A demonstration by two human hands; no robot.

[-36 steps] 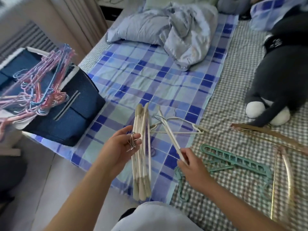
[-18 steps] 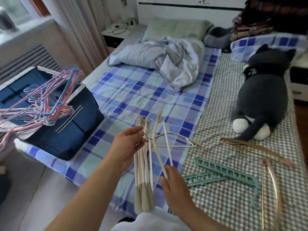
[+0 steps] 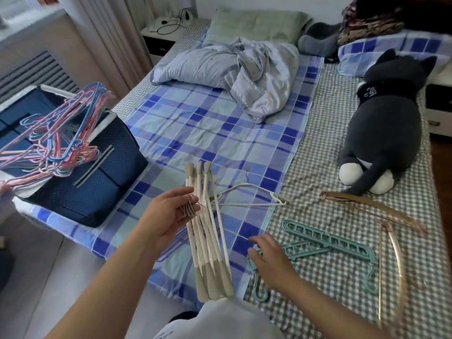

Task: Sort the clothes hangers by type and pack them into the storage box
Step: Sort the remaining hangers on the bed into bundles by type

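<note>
My left hand point(image 3: 168, 214) holds a bunch of cream hangers point(image 3: 208, 238) by their metal hooks, and they hang upright over the bed's near edge. My right hand point(image 3: 271, 259) hovers with relaxed fingers and holds nothing, just left of the teal slotted hangers point(image 3: 325, 243) on the checked sheet. A single white wire hanger point(image 3: 247, 195) lies flat on the blue plaid sheet behind the bunch. Two gold hangers point(image 3: 381, 209) lie at the right. The navy storage box point(image 3: 95, 182) stands at the left with a heap of pink and blue wire hangers point(image 3: 56, 135) on it.
A grey plush cat point(image 3: 384, 133) lies on the right side of the bed. A crumpled blanket point(image 3: 256, 77) and pillows sit at the far end. A nightstand point(image 3: 161, 33) and curtains stand beyond the bed's left corner. Floor shows below the box.
My right hand has let go of the cream hanger, which now hangs with the bunch in my left hand, and has moved right toward the teal hangers. The view has tilted up.
</note>
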